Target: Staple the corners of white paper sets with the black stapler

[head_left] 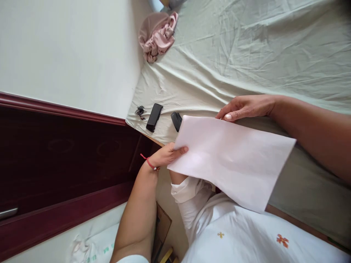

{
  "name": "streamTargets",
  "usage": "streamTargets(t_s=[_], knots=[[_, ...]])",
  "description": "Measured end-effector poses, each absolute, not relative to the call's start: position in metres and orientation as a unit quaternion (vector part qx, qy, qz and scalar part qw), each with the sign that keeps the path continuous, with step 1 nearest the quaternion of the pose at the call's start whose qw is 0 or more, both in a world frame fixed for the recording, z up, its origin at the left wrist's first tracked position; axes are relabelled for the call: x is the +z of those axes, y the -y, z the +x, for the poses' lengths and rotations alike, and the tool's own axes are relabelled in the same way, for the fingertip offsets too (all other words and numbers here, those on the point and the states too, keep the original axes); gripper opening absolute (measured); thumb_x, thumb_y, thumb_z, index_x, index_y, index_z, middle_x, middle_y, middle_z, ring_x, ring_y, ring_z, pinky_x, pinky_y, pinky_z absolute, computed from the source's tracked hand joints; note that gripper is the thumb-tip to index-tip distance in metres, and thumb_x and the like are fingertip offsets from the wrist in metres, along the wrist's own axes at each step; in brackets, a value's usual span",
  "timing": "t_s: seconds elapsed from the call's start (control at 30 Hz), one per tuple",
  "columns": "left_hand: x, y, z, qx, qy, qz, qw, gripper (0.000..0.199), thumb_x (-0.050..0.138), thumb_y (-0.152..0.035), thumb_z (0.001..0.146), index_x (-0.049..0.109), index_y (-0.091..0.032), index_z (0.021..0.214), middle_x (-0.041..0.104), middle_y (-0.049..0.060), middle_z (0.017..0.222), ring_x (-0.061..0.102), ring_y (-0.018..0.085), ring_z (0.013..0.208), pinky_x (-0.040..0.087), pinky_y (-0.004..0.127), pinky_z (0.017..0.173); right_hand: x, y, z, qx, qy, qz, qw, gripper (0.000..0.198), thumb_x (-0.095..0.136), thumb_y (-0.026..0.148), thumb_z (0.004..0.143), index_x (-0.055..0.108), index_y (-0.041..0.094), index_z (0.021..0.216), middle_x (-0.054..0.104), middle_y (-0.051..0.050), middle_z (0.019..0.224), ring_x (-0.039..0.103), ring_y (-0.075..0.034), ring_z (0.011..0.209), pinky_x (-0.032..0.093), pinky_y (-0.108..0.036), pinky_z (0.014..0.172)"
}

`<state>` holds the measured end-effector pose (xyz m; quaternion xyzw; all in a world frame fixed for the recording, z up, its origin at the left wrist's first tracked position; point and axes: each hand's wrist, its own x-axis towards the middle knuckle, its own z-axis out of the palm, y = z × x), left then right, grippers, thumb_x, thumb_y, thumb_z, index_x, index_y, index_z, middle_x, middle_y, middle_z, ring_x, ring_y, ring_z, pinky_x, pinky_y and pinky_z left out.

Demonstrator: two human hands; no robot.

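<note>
A blank white sheet of paper [230,157] is held above my lap, slightly bowed. My left hand [171,153] grips its left edge, thumb on top and fingers hidden underneath. At the far long edge, my right hand [241,107] has its thumb and fingertips closed on the paper's margin. Just beyond the paper's left corner lies a black object [176,120], partly covered by the sheet, its kind unclear. Whether the paper is one sheet or several, I cannot tell.
A black oblong case [154,117] and a small bunch of keys [140,110] lie near the corner of the bed's pale green sheet [246,54]. Crumpled pink fabric [157,36] rests by the wall. A dark red wooden cabinet [65,157] stands left; a cardboard piece [162,226] is below.
</note>
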<state>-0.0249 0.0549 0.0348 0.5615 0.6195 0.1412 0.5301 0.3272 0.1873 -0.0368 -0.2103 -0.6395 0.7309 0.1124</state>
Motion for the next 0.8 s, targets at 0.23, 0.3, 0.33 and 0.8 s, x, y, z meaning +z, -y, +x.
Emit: streamTargets(t_s=[0.23, 0.3, 0.33, 0.8], knots=[[0.024, -0.084, -0.004, 0.105, -0.622, 0.531, 0.565, 0.034, 0.1, -0.046, 0.069, 0.081, -0.018, 0.069, 0.076, 0.008, 0.069, 0.075, 0.027, 0.061, 0.058, 0.031, 0.048, -0.031, -0.185, 0.327, 0.695, 0.666, -0.252, 0.102, 0.05, 0.088, 0.069, 0.077, 0.088, 0.025, 0.1, 0.083, -0.002, 0.083, 0.078, -0.023, 0.077, 0.064, -0.035, 0.074], [0.019, -0.087, -0.003, 0.127, -0.612, 0.559, 0.545, 0.034, 0.099, -0.048, 0.068, 0.08, -0.019, 0.067, 0.076, 0.007, 0.067, 0.074, 0.026, 0.058, 0.057, 0.03, 0.046, -0.034, -0.186, 0.324, 0.68, 0.686, -0.237, 0.103, 0.044, 0.086, 0.066, 0.079, 0.088, 0.026, 0.098, 0.082, -0.001, 0.08, 0.077, -0.023, 0.074, 0.063, -0.034, 0.07], [0.017, -0.087, -0.003, 0.126, -0.606, 0.566, 0.545, 0.034, 0.099, -0.048, 0.069, 0.081, -0.019, 0.068, 0.077, 0.006, 0.068, 0.073, 0.025, 0.058, 0.056, 0.029, 0.046, -0.035, -0.187, 0.322, 0.67, 0.696, -0.239, 0.099, 0.041, 0.086, 0.064, 0.079, 0.088, 0.027, 0.096, 0.082, 0.0, 0.08, 0.076, -0.023, 0.073, 0.063, -0.034, 0.069], [-0.016, -0.038, -0.028, 0.272, -0.703, 0.419, 0.507, 0.059, 0.1, -0.065, 0.064, 0.079, -0.014, 0.087, 0.071, 0.002, 0.07, 0.059, 0.01, 0.054, 0.044, 0.02, 0.05, -0.034, -0.182, 0.31, 0.585, 0.728, -0.332, 0.133, 0.022, 0.078, 0.047, 0.081, 0.082, 0.026, 0.084, 0.078, -0.002, 0.079, 0.069, -0.021, 0.07, 0.05, -0.033, 0.06]])
